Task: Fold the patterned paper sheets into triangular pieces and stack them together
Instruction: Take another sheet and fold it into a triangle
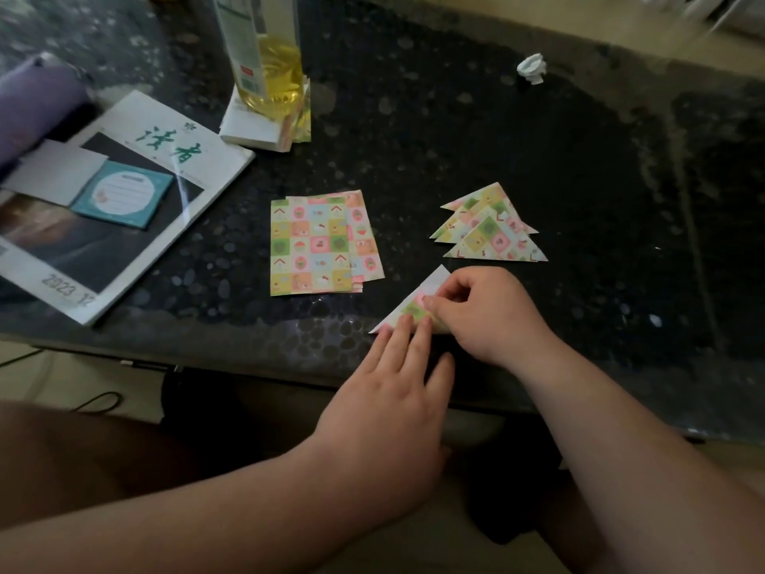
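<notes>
Dark, speckled, glossy worktop (455, 138), seen from above; near edge ran across the lower middle of the view.

Left hand (385, 391): reached in from the near left, palm down, fingers (397, 345) straight and together, their tips pressing flat on the near edge of the part-folded sheet (414, 310). It gripped nothing.

Right hand (488, 312): came in from the near right, knuckles up, fingers curled, thumb and forefinger pinching the same sheet at its right part.

Part-folded sheet: triangular, white underside showing at its far corner, lying close to the near edge of the worktop between the two hands.

Flat sheets (314, 242): a loose pile of patterned squares, left of and farther than the hands, apart from them.

Folded triangles (492, 229): several overlapping, fanned, just beyond the right hand.

Far left: magazine (174, 167) with a teal notepad (124, 196) lying on it; a purple object (37, 105) beyond, blurred.

Far centre: bottle (273, 68) of yellow liquid standing on a white paper block (248, 126).

Far right: crumpled white scrap (532, 68), well apart from everything else.
</notes>
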### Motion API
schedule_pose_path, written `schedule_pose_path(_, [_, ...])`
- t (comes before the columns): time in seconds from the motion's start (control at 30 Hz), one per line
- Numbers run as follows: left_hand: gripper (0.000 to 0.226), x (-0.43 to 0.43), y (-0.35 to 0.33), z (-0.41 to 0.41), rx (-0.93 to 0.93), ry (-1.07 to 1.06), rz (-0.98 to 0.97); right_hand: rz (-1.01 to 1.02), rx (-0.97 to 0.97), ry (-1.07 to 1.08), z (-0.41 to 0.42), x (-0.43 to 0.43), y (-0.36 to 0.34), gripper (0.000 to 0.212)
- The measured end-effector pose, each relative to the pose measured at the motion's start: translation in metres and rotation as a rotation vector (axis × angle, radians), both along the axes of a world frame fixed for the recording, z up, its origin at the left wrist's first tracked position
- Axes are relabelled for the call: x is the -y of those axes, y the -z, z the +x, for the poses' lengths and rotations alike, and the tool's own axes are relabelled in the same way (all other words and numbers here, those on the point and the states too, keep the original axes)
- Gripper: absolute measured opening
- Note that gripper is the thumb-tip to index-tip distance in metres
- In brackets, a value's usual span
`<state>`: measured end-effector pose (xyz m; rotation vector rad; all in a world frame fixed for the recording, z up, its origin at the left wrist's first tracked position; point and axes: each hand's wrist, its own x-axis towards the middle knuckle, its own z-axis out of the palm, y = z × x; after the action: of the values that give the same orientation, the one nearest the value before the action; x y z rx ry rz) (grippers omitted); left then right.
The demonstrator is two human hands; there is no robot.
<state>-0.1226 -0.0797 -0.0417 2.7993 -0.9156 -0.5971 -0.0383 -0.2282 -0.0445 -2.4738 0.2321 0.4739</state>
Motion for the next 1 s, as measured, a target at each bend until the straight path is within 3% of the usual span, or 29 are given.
schedule_pose_path(1.0, [0.086, 0.001, 0.017, 0.004, 0.018, -0.007, -0.077, -0.088, -0.067, 0.014, 0.011, -0.004, -0.003, 0.018])
